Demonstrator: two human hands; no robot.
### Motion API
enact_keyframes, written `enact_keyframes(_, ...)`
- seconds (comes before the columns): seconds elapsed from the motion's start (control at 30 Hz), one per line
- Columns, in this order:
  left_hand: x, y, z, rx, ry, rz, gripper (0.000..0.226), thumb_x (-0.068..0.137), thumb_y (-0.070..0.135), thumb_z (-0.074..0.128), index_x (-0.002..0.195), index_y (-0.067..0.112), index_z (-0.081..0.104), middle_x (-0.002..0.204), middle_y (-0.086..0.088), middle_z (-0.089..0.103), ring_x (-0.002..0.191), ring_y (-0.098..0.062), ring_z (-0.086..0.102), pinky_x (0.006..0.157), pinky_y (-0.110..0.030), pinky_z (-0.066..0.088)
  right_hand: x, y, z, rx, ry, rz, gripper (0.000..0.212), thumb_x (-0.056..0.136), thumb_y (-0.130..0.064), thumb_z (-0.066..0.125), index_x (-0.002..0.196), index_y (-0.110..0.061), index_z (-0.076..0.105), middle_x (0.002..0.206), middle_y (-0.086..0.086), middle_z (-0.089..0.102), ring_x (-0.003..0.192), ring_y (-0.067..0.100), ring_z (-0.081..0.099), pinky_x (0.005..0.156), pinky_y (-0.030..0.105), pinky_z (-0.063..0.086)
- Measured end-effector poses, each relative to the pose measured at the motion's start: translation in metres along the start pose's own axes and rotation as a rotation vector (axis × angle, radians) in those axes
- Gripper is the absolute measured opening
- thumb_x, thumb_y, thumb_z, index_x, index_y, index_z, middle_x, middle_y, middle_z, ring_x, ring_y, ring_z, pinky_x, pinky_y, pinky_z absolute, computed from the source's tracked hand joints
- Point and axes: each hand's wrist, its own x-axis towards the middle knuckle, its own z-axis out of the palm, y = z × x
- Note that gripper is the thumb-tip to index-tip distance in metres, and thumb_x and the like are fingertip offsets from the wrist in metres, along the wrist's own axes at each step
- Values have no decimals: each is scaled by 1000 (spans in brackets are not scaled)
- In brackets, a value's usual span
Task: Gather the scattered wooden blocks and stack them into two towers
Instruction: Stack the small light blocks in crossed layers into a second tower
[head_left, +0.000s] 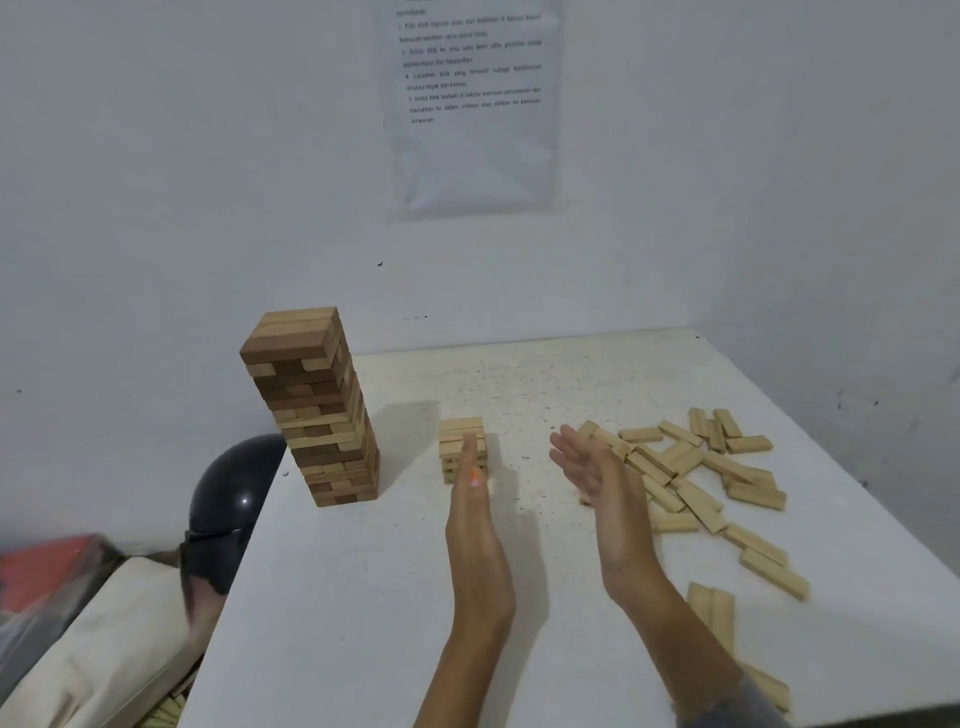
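A tall tower of light and dark wooden blocks (322, 410) stands near the table's left edge. A short stack of light blocks (460, 434) stands to its right, mid-table. My left hand (475, 514) is flat, edge-on, with straight fingers right in front of the short stack; whether it touches the stack is unclear. My right hand (605, 483) is also flat with straight fingers, held apart to the right of the stack and holding nothing. Several loose light blocks (696, 467) lie scattered on the right side of the table, partly hidden by my right hand and forearm.
The white table (363, 597) sits in a corner of white walls. A printed sheet (475, 104) hangs on the back wall. Off the left edge are a black helmet (231, 504), a cream cloth bag (104, 639) and a red object (47, 566).
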Motion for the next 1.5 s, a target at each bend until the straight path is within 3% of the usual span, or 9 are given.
enact_keyframes(0.23,-32,-1,27,102,-137,33,36,99,9,48,128,30,53,128,22,57,120,8,48,102,-13,37,-22,-8,-48,-9,145,-73,30,99,-8,42,104,-14,71,98,2,74,91,15,68,79,21,52)
enact_keyframes(0.53,-51,-20,64,352,-435,108,34,90,4,57,108,32,59,112,19,60,106,6,52,86,-5,38,-39,-12,-112,-202,257,-38,29,91,5,50,89,-14,72,85,6,73,73,12,63,72,22,49)
enact_keyframes(0.73,-56,-38,69,634,-584,162,26,93,27,61,119,31,59,113,17,48,108,-7,40,94,-23,32,-54,-4,-152,-681,138,95,16,84,-16,72,95,-27,70,89,-6,63,72,3,52,65,9,40)
enact_keyframes(0.87,-55,-39,71,822,-680,146,38,96,36,55,134,34,50,118,11,33,113,-9,28,87,-21,18,-60,12,-161,-1026,20,112,43,74,-43,79,111,-37,60,92,-11,48,75,0,42,70,15,33)
enact_keyframes(1.03,-50,-37,72,886,-641,127,29,99,28,50,127,32,56,129,4,36,123,-16,30,76,-22,12,-58,14,-164,-921,82,101,43,73,-33,82,111,-29,64,94,-5,48,74,2,43,70,19,34)
enact_keyframes(1.17,-49,-40,72,871,-615,139,26,98,34,52,123,29,58,125,4,38,117,-12,32,78,-23,13,-61,9,-162,-769,126,91,41,73,-17,83,106,-25,60,96,-4,53,75,3,45,62,6,36)
enact_keyframes(1.27,-51,-44,72,822,-603,198,27,94,34,59,119,25,59,113,5,41,106,-10,39,86,-24,24,-65,12,-162,-680,111,33,40,73,-10,82,102,-28,60,89,-8,59,79,8,52,64,10,38)
enact_keyframes(1.33,-50,-44,73,704,-582,171,28,91,24,64,118,17,62,105,2,46,94,-12,52,83,-14,38,-66,16,-161,-573,123,-15,39,76,0,76,100,-26,61,86,-5,60,77,11,56,67,12,41)
enact_keyframes(1.5,-50,-39,72,575,-541,165,28,96,18,58,123,12,59,95,-3,54,74,-4,51,67,-4,38,-69,7,-163,-299,232,66,27,89,6,40,96,-13,58,77,7,60,72,13,62,73,22,45)
